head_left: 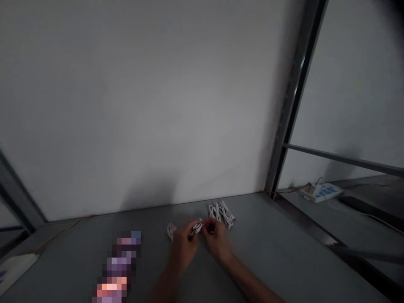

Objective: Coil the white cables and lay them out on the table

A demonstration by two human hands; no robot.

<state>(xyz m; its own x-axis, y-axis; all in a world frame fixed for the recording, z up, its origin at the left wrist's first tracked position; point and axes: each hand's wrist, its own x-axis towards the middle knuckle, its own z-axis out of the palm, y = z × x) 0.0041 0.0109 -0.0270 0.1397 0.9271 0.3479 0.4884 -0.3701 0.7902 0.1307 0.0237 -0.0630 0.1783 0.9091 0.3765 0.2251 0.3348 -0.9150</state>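
My left hand (187, 240) is closed around a bundled white cable (197, 227), its loops showing between thumb and fingers. Close beside it, my right hand (217, 237) pinches at the right end of the same bundle; the fingertips hide exactly what they grip. Left of my left hand lies a coiled white cable (171, 230), partly covered by that hand. Behind my right hand, several folded white cables (223, 213) lie side by side on the grey table (151, 261).
A pixelated oblong object (116, 269) lies at the left. White power strips stand at the far left (19, 269) and on the right (322, 192), with thin cords. A dark long object (369, 209) sits at the right. A metal post (292, 97) rises by the white wall (176, 105).
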